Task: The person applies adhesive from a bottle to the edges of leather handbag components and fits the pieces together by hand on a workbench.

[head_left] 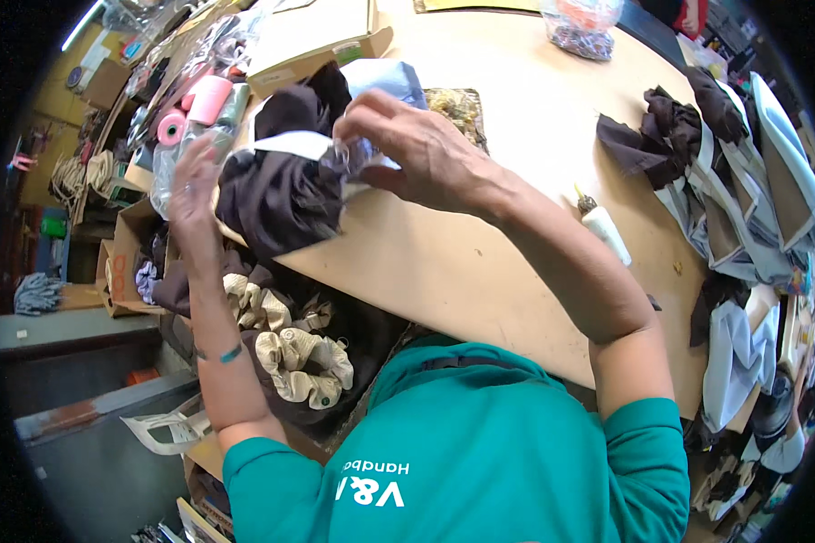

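Observation:
A bunched piece of dark brown cloth (281,213) with a white strip (294,144) across it is at the table's left edge. My right hand (426,149) reaches over from the right, its curled fingers and thumb closed on the cloth's right side, by a pale, shiny patch. On the cloth's other side, my left hand (195,181) is raised and smeared by motion, so its fingers do not show clearly. Below the cloth, a cream scrunchie (303,366) lies on dark material beside the table.
A cardboard box (321,59) and a pale blue packet (385,81) are beyond the cloth. Pink thread cones (206,100) stand at left. A white bottle (605,233) lies on the table (480,271). Brown and light-blue cloth pieces (724,181) hang over its right side.

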`<action>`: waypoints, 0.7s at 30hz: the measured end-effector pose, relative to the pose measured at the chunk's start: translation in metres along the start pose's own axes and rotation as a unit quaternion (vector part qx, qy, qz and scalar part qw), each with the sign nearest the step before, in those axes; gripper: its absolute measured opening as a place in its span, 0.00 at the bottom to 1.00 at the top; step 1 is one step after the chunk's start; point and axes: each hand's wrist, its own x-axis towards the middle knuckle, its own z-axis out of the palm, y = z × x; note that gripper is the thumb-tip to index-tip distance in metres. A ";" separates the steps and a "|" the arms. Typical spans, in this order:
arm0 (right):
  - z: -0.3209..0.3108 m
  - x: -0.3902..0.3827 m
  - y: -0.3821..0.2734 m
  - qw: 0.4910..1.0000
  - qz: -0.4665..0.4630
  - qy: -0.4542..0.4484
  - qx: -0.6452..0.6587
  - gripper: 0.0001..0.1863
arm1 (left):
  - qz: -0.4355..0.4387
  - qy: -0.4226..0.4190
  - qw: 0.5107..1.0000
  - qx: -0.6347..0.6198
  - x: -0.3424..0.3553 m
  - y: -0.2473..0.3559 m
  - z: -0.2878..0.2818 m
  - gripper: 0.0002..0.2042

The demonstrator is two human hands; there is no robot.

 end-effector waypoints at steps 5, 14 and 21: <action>0.008 0.025 0.020 0.980 -0.010 0.188 -0.060 0.17 | 0.026 0.081 0.996 0.041 -0.065 0.056 0.029 0.12; 0.000 0.025 -0.036 0.983 -0.027 0.179 0.037 0.17 | 0.144 0.108 0.982 0.065 -0.029 0.087 0.071 0.22; -0.004 -0.011 -0.026 0.981 0.112 0.103 0.117 0.17 | 0.145 0.045 0.978 0.143 -0.031 0.067 0.084 0.27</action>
